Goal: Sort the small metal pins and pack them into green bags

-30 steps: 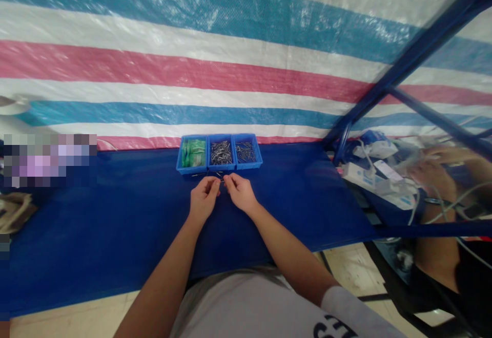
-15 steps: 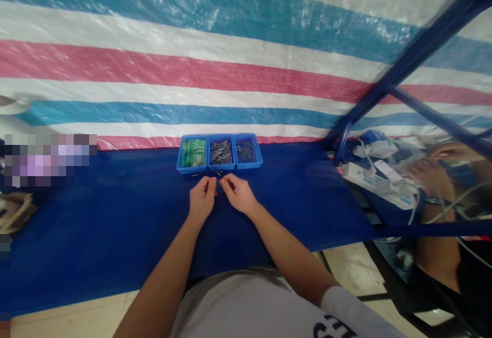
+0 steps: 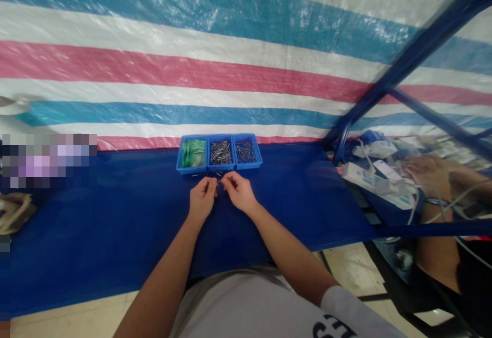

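Observation:
My left hand (image 3: 202, 194) and my right hand (image 3: 239, 191) are pinched close together over the blue table, just in front of three blue bins. Between their fingertips runs a small thin metal piece (image 3: 219, 180), too small to name exactly. The left bin (image 3: 184, 168) holds green packets. In the middle bin (image 3: 222, 167) lies a heap of small metal pins or screws, and the right bin (image 3: 249, 165) has fewer similar thin pieces. A few loose thin pieces (image 3: 200, 174) lie by the bins' front edge, partly behind my fingers.
The blue table (image 3: 115, 235) backs onto a striped plastic sheet (image 3: 230, 82). A blue metal frame (image 3: 369, 97) rises at its right end. Beyond it are a white power strip (image 3: 361, 175), cables and a co-worker's hands (image 3: 430, 174). A brown object (image 3: 17, 212) is at the far left.
My right hand has shifted slightly, its fingertips a little farther from my left hand's. The co-worker's hands at the right have moved. The bins stay put.

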Available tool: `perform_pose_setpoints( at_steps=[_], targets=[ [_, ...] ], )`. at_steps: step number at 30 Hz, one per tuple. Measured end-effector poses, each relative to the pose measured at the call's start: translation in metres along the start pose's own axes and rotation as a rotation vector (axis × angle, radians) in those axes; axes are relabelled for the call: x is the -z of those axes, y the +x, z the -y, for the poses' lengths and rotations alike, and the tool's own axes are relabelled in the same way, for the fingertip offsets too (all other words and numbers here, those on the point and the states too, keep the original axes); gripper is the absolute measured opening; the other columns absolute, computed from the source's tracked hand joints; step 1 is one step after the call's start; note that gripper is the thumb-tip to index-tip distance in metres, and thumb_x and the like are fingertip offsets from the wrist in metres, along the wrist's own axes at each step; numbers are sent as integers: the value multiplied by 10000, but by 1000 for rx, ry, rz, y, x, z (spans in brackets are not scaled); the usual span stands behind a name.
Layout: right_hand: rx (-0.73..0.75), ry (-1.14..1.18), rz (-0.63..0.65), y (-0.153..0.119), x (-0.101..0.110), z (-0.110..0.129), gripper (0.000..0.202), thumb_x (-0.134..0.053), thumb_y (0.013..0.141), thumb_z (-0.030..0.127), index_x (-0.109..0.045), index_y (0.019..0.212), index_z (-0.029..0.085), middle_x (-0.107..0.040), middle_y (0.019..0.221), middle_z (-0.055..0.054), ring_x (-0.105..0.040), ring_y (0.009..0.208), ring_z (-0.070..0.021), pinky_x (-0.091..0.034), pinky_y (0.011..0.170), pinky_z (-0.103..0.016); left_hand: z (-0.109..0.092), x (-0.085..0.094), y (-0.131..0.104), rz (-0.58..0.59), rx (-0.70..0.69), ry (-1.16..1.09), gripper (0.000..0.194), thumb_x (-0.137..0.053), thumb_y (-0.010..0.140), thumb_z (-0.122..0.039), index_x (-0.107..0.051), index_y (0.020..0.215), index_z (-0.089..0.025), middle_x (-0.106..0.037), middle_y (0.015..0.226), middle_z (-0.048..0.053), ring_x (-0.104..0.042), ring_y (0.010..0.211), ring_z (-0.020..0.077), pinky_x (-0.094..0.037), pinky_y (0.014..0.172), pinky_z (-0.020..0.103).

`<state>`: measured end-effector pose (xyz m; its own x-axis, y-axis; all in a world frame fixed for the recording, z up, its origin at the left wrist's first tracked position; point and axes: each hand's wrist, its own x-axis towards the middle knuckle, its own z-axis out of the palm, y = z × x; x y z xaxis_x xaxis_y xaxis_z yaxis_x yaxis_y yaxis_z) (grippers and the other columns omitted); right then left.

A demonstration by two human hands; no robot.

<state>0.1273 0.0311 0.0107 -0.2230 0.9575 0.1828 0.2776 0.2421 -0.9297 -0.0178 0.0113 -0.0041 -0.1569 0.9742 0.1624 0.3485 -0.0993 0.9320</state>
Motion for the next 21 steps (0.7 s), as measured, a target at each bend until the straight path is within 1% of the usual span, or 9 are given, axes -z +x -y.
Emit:
perform_pose_setpoints(
  at_steps=[3,7,13,17,21],
  targets=[
    [-7,-7,-36,0,1,1,257,-479,909,420,-577,813,202,-596,648,15,-550,588,-127,-420,590,-239,-2,-1,-1,7,1,-31,290,-524,871,-471,-595,837,-193,-550,544,-44,-528,512,113,-415,548,231],
    [-18,0,-55,1,1,2,304,-469,912,435,-544,731,203,-539,596,30,-495,544,-118,-380,557,-235,-4,-2,-1,24,-17,-50,262,-557,854,-445,-598,858,-187,-549,558,-49,-530,515,103,-422,561,227],
    [-46,-30,-86,1,1,0,362,-453,912,480,-532,694,202,-493,560,37,-455,523,-116,-346,532,-239,-3,-3,-2,44,-47,-39,250,-577,837,-419,-623,889,-179,-560,583,-41,-518,525,101,-411,550,224],
    [-50,-45,-73,1,0,-1,395,-444,910,511,-523,673,205,-498,555,36,-458,520,-115,-352,528,-237,-4,-1,-1,25,-40,22,246,-555,849,-421,-626,861,-186,-559,561,-44,-515,516,105,-411,557,229],
    [-42,-41,-53,1,-1,-2,390,-457,908,508,-543,684,201,-522,568,30,-476,529,-116,-363,537,-238,-5,0,0,24,-19,56,274,-530,860,-444,-606,783,-193,-556,539,-39,-509,511,114,-401,547,235]
  ],
)
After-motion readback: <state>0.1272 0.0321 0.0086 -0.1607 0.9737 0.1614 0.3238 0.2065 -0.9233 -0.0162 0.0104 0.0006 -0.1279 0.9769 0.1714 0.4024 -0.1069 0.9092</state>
